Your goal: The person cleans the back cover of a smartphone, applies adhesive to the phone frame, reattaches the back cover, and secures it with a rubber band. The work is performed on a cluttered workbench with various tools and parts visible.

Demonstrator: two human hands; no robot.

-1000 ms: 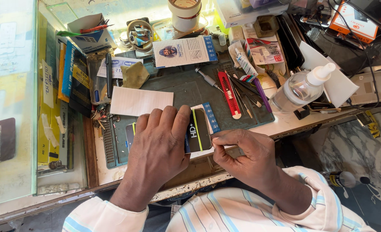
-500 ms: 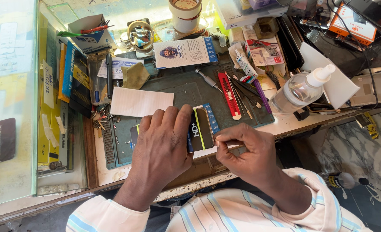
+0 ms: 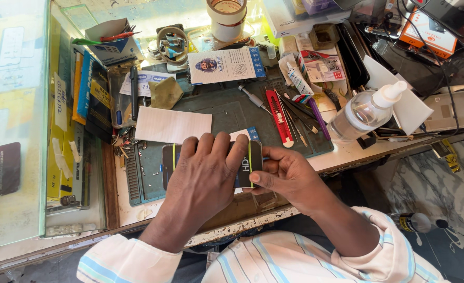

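**Both hands on a phone at the workbench**

On the dark green work mat (image 3: 227,112) at the front edge of the bench we see a phone (image 3: 245,165) lying flat. Our left hand (image 3: 203,178) presses down over it, fingers spread flat across its length. Our right hand (image 3: 284,175) pinches the phone's right end between thumb and fingers. Just beyond lie a white card (image 3: 172,124), a red cutter (image 3: 280,110) and a spray bottle (image 3: 365,112).
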